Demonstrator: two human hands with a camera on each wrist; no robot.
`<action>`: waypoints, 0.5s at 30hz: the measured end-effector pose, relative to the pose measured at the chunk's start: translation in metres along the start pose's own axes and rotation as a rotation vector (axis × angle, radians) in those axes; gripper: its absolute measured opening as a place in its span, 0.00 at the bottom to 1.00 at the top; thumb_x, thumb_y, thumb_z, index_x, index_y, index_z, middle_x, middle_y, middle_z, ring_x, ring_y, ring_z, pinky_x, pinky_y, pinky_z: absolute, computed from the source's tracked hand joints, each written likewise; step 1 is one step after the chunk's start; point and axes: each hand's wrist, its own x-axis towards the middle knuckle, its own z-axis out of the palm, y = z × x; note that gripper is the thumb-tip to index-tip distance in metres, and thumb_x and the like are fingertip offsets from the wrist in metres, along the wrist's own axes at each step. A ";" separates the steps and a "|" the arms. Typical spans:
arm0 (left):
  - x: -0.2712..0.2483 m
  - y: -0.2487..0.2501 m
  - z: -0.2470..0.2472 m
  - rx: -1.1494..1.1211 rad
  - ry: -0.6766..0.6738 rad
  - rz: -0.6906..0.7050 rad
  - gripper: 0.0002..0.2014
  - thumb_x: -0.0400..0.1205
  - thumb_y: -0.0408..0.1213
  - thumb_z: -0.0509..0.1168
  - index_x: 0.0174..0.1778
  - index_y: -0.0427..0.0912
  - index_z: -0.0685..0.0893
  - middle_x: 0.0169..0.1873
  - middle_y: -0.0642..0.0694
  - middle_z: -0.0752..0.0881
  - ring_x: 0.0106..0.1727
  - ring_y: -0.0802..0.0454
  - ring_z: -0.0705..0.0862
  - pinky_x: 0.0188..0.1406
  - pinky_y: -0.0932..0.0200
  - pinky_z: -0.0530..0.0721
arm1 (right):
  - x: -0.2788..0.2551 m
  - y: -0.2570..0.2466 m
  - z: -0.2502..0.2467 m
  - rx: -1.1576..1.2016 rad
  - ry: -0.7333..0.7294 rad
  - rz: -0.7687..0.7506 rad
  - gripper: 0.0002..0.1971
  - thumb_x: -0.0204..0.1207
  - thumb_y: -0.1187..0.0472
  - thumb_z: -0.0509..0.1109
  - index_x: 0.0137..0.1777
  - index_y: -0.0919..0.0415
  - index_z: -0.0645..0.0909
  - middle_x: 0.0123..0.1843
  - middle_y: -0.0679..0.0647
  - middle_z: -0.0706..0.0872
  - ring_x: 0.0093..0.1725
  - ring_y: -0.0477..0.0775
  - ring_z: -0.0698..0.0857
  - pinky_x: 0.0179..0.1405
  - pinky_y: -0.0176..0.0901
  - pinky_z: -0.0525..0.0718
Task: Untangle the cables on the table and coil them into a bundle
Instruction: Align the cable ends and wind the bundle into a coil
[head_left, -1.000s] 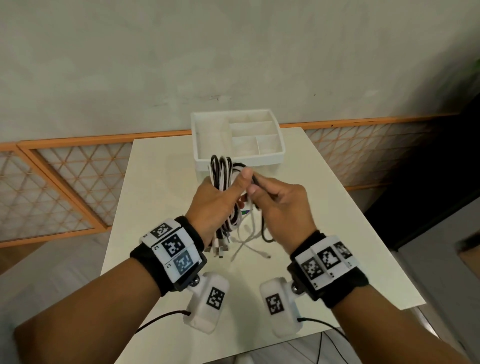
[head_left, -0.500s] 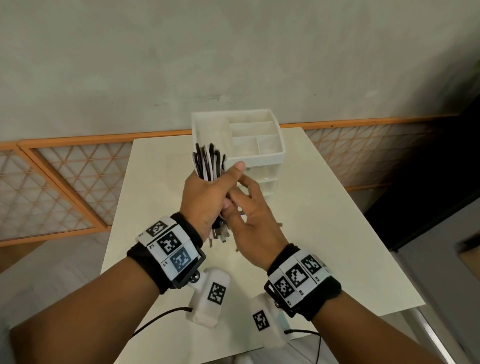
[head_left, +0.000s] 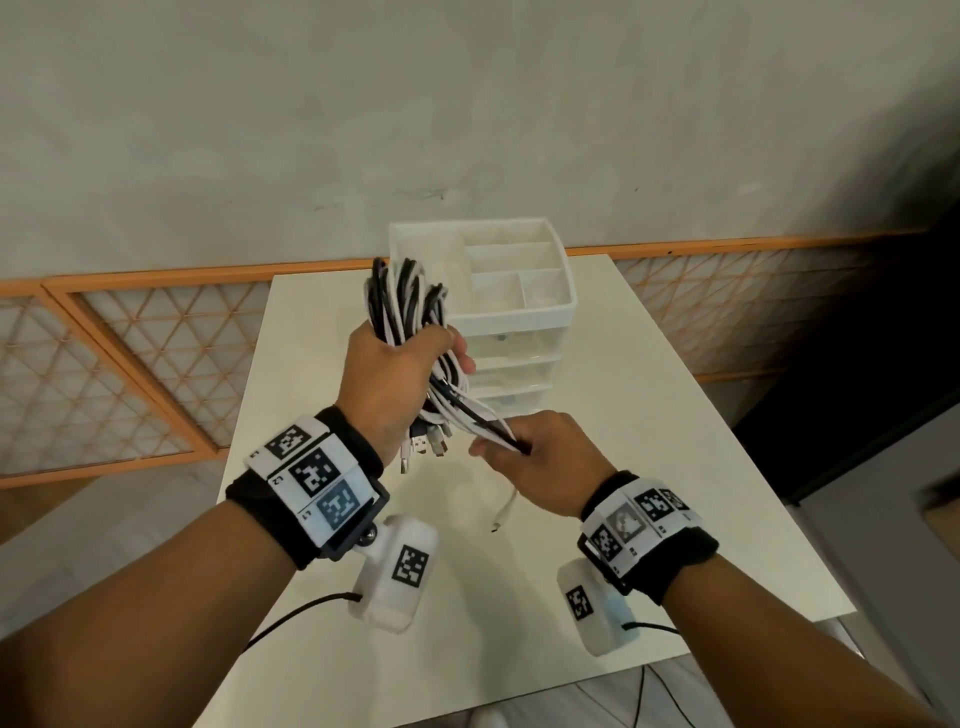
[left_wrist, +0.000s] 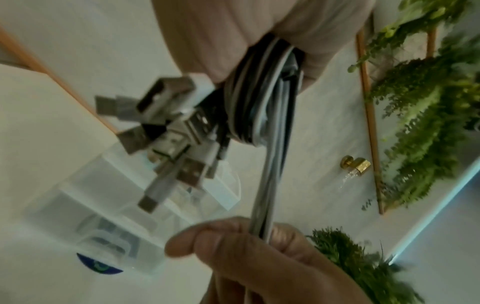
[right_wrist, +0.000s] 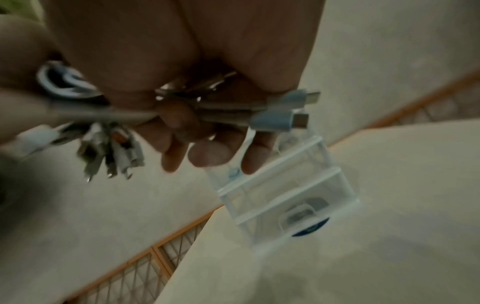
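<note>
My left hand (head_left: 400, 374) grips a coiled bundle of black and white cables (head_left: 402, 299) above the table, loops sticking up past the fist. USB plugs (head_left: 428, 444) hang below it, seen close as USB plugs (left_wrist: 171, 127) in the left wrist view. Several loose cable strands (head_left: 475, 418) run down and right from the bundle into my right hand (head_left: 535, 462), which pinches them taut. The same cable strands (left_wrist: 270, 181) reach the right hand's fingers (left_wrist: 233, 244). In the right wrist view, cable ends with connectors (right_wrist: 285, 111) poke out past the curled fingers (right_wrist: 207, 152). One white cable end (head_left: 504, 512) dangles to the table.
A white drawer organizer (head_left: 498, 312) with open top compartments stands on the white table (head_left: 649, 415) just behind the hands, close to the wall. An orange lattice rail (head_left: 130, 353) runs along the left and back. The table's front edge lies below my wrists.
My left hand has lifted and tilted the bundle up and left. My right hand has slid down and right from beside the bundle, pulling the loose strands taut.
</note>
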 end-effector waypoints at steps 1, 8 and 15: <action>-0.001 0.000 -0.001 0.034 -0.082 0.007 0.07 0.74 0.32 0.67 0.32 0.37 0.87 0.33 0.32 0.87 0.32 0.37 0.83 0.32 0.48 0.84 | 0.000 0.000 -0.003 0.021 -0.070 0.048 0.07 0.78 0.56 0.72 0.46 0.53 0.93 0.23 0.38 0.83 0.25 0.40 0.79 0.35 0.36 0.79; -0.021 -0.003 0.013 0.573 -0.600 -0.020 0.07 0.74 0.28 0.71 0.32 0.39 0.82 0.25 0.50 0.86 0.29 0.56 0.83 0.33 0.61 0.83 | 0.008 -0.006 -0.022 -0.187 -0.222 0.191 0.22 0.70 0.63 0.79 0.20 0.39 0.80 0.25 0.40 0.85 0.31 0.40 0.81 0.32 0.29 0.75; -0.020 -0.018 0.018 0.881 -0.527 -0.037 0.14 0.73 0.40 0.72 0.52 0.50 0.77 0.39 0.51 0.85 0.36 0.53 0.85 0.32 0.61 0.79 | 0.013 -0.018 -0.030 -0.260 -0.044 0.038 0.05 0.70 0.59 0.72 0.39 0.57 0.78 0.39 0.48 0.84 0.41 0.55 0.83 0.39 0.42 0.75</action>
